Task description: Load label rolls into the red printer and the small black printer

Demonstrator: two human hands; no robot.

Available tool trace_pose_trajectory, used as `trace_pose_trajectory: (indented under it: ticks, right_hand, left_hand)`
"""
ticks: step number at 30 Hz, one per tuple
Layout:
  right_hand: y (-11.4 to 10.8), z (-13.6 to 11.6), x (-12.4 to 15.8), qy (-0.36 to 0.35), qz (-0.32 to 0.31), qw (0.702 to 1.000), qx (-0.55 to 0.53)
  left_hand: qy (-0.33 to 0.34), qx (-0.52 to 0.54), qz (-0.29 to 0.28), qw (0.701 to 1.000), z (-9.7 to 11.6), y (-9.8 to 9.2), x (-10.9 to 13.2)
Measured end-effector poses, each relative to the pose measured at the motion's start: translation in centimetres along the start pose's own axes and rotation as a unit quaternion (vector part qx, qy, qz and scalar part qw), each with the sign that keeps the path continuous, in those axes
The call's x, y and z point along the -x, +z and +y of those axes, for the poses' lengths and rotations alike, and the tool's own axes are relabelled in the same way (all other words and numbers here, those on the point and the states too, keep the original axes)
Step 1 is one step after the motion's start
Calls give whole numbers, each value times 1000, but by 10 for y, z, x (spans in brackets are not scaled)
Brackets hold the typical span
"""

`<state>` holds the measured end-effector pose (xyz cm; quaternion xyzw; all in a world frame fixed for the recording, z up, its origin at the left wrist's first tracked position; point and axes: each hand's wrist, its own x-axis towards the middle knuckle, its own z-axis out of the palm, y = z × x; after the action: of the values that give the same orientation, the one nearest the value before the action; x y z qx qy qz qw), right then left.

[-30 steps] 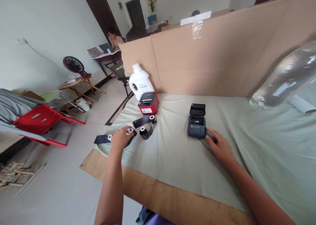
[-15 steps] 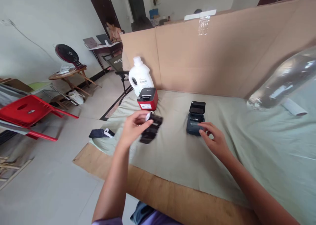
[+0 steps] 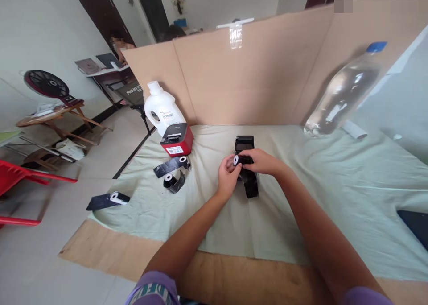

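Pale cloth [image 3: 214,231] is being carried by the table [image 3: 247,276]. Above it, a black roll [image 3: 244,159] is being held, its left end being pinched by the fingers of the left hand [image 3: 228,178], its right being clamped by those of the right hand [image 3: 262,161]. Just behind, the dark open-lidded printer [image 3: 244,141] is being partly hidden. Farther, a white jug [image 3: 167,111] is being partly blocked by a red printer [image 3: 183,143].

White jug [image 3: 164,105]; clear bottle [image 3: 344,91] before cardboard [image 3: 227,84]; red chair [image 3: 15,166].
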<state>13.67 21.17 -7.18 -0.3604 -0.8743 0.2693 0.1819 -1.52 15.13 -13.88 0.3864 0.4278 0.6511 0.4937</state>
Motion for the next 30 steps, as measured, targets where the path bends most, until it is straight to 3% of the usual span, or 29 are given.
trace_pose_trajectory:
  ticks: [2, 6, 11, 17, 25, 30]
  right_hand:
    - [4, 0, -3, -7, 19, 1000, 7]
    - [5, 6, -6, 53, 89, 994, 37]
    - [12, 24, -8, 81, 92, 990, 73]
    - [25, 35, -13, 98, 89, 986, 100]
    - [28, 26, -11, 162, 142, 970, 116]
    - [31, 25, -14, 202, 135, 963, 119]
  left_hand:
    - [20, -30, 6, 999, -2, 3, 6]
    - [57, -96, 17, 994, -5, 4, 17]
    - [56, -142, -21, 988, -12, 0, 29]
    - [101, -184, -6, 978, -12, -1, 31]
    - [7, -164, -28, 986, -14, -3, 30]
    - [1, -157, -31, 987, -16, -3, 30]
